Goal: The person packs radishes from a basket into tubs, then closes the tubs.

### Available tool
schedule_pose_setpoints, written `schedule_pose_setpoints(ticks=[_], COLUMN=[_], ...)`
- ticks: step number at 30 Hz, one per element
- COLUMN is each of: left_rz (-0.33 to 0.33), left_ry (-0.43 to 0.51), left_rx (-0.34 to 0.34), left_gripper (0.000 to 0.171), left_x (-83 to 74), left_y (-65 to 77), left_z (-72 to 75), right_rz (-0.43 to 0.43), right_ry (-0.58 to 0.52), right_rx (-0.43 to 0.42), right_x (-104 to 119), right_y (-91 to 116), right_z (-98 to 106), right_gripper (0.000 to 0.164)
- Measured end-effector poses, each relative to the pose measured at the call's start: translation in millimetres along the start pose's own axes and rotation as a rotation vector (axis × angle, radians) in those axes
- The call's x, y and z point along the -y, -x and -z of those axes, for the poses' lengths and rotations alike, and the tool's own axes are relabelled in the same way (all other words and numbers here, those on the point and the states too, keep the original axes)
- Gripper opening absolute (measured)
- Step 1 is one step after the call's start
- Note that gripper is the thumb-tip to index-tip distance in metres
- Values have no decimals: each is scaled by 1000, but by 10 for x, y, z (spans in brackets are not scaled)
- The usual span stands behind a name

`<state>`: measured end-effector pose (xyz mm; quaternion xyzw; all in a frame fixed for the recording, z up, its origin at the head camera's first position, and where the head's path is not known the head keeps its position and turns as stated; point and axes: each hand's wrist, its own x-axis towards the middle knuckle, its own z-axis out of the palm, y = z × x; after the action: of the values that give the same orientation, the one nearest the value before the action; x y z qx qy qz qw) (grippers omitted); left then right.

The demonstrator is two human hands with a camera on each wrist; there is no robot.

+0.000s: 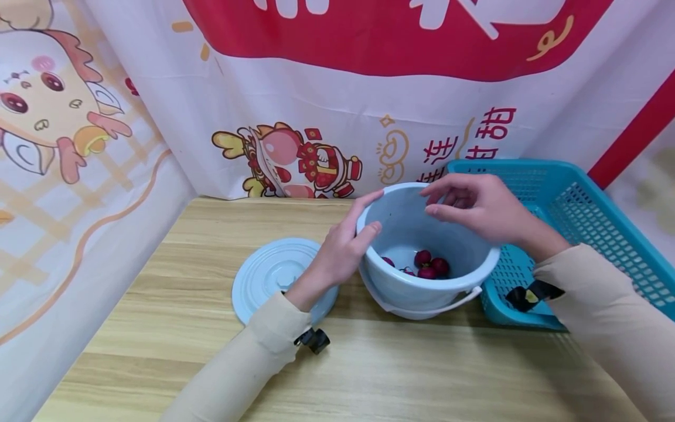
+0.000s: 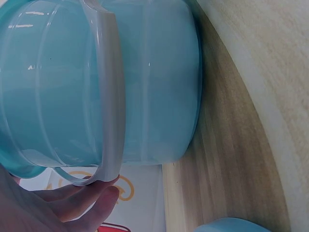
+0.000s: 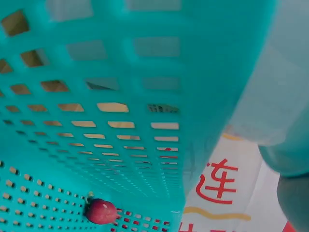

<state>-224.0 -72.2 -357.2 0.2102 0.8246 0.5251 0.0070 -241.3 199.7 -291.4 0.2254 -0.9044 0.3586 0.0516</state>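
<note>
A light blue bucket (image 1: 416, 296) stands on the table, its white handle (image 2: 110, 96) hanging down the near side. My left hand (image 1: 343, 246) grips the bucket's left rim, thumb over the edge and fingers along the outside. Several small, round, dark red radishes (image 1: 440, 267) lie at the bottom of the bucket. Over the bucket's mouth, near the far right rim, hovers my right hand (image 1: 474, 205); its fingers are loosely bent and nothing shows between them. One red radish (image 3: 100, 211) with a short stem lies in the teal basket (image 1: 559, 167) to the right.
A round light blue lid (image 1: 253, 281) lies flat on the wooden table (image 1: 174, 281), left of the bucket and partly under my left forearm. The slotted basket stands close against the bucket's right side. A printed white cloth (image 1: 337, 105) hangs behind the table.
</note>
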Motion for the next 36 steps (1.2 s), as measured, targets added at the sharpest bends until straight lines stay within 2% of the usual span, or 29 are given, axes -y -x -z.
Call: schedule_pose_setpoints(ticks=[3, 6, 12, 19, 22, 25, 29, 36], left_rz=[-1, 0, -3, 7, 6, 3, 0, -7], left_ry=[4, 4, 5, 11, 8, 9, 12, 11], left_rx=[-2, 0, 2, 8, 12, 12, 11, 5], left_gripper=[58, 58, 58, 59, 60, 60, 60, 59], left_x=[2, -1, -8, -9, -7, -9, -15, -18], left_y=[1, 3, -4, 10, 15, 16, 13, 6], left_z=[-6, -9, -13, -20, -28, -32, -30, -19], right_rz=[-17, -49, -174, -305, -380, -422, -415, -410], right_ry=[-121, -182, -170, -154, -116, -73, -39, -17], right_rx=[-17, -40, -105, -108, -47, 68, 193, 275], right_x=[-70, -159, -460, -967, -1174, -1340, -1495, -1636], right_y=[-9, -16, -36, -70, -54, -32, -6, -24], right_z=[80, 178, 434, 597, 604, 598, 579, 534], right_gripper=[36, 39, 47, 59, 70, 77, 74, 65])
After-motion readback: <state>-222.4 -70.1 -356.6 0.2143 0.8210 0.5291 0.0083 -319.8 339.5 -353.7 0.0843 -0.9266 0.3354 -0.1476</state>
